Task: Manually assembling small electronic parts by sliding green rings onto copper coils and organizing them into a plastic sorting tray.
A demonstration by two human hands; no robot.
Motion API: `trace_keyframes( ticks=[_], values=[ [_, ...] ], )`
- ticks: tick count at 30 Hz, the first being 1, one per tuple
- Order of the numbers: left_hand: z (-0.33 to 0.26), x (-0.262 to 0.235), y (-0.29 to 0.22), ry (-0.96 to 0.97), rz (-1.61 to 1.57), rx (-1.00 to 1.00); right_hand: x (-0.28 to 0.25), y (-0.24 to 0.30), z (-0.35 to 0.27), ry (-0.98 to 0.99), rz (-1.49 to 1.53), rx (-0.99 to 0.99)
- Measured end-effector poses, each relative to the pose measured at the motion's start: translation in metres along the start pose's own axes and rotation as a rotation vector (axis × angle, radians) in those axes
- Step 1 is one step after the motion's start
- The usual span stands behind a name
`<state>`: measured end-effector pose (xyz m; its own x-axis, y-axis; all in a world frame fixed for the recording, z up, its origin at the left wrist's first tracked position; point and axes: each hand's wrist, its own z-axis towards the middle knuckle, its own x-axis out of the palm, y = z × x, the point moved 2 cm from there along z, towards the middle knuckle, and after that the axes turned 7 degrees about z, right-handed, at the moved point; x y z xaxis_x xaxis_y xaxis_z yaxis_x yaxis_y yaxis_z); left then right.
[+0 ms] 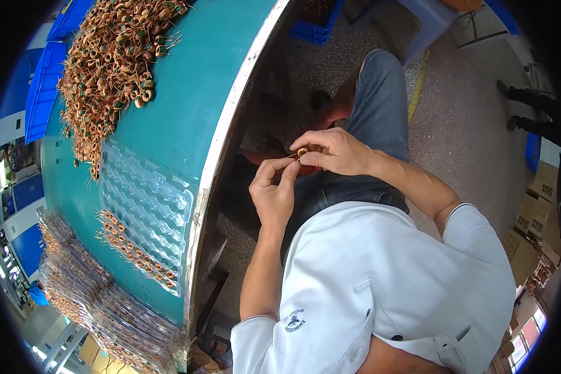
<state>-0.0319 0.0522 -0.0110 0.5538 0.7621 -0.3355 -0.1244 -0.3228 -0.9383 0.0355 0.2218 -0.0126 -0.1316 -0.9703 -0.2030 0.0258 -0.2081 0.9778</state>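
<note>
Copper-coloured, ring-shaped wire coil (302, 151), one, located near centre, above the lap. Right hand (336, 153): grip grasping the coil between thumb and forefinger. Left hand (274, 192): grip pinched at the coil's thin wire lead (291, 156), fingertips just beside the right hand's.

Directions taken from the coil:

- Green-topped desk (196, 68) with pale edge: 9 o'clock.
- Heaped copper-coloured coils (115, 62), on desk: 10 o'clock.
- Clear plastic tray (149, 190) with wavy ridges, coils along its lower-left side: between 8 and 9 o'clock.
- Stacked clear trays (100, 293), coil-filled: 8 o'clock.
</note>
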Motion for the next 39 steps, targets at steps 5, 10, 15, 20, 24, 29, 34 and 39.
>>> trace_keyframes(
  ticks=[5, 10, 15, 20, 24, 29, 34, 39],
  values=[
    [0.004, -0.006, -0.004, 0.000, 0.037, 0.087, -0.004, -0.001, 0.002, 0.121, -0.008, 0.087],
    [0.008, -0.005, -0.008, 0.038, -0.195, -0.205, -0.001, -0.001, 0.002, 0.123, -0.005, 0.075],
    [0.011, -0.001, -0.007, 0.024, -0.299, -0.310, 0.002, -0.002, -0.002, -0.025, 0.037, 0.044],
    [0.004, 0.011, -0.003, -0.138, -0.324, -0.284, 0.008, -0.006, -0.007, -0.144, 0.255, 0.227],
    [-0.005, 0.027, -0.009, 0.014, -0.545, -0.355, 0.015, -0.006, -0.015, -0.269, 0.397, 0.239],
    [-0.009, 0.019, 0.010, 0.066, -0.565, -0.329, 0.025, 0.010, -0.024, -0.083, 0.383, 0.203],
    [-0.011, 0.009, 0.000, 0.180, -0.575, -0.433, 0.004, 0.003, -0.017, -0.134, 0.175, 0.196],
    [-0.010, 0.002, -0.001, 0.286, -0.396, -0.377, 0.002, 0.010, 0.010, 0.034, 0.254, 0.087]
  ],
)
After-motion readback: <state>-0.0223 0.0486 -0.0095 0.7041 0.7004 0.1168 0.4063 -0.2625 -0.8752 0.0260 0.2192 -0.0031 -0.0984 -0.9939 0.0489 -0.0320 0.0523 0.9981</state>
